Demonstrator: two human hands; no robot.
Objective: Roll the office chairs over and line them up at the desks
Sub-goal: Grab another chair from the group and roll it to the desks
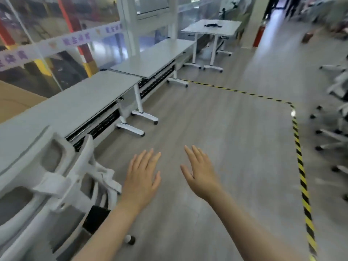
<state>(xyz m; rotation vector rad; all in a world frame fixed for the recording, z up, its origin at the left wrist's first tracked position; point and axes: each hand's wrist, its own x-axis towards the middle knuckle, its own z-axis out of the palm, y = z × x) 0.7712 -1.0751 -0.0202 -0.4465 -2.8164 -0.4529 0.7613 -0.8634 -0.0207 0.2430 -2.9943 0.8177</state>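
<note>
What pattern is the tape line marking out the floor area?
Diagonal yellow-and-black hazard stripes on the floor tape line, clearest in the head view.

Bright, even daylight enters through the glazed wall [56,44] at the left; shadows under the desks [79,102] are soft and faint. The floor [216,129] carries a pale sheen toward the far right. Motion blur smears the chairs [335,117] at the right edge. Wide-angle distortion bends the striped floor tape [301,166] and desk edges. The far background is soft.
</note>
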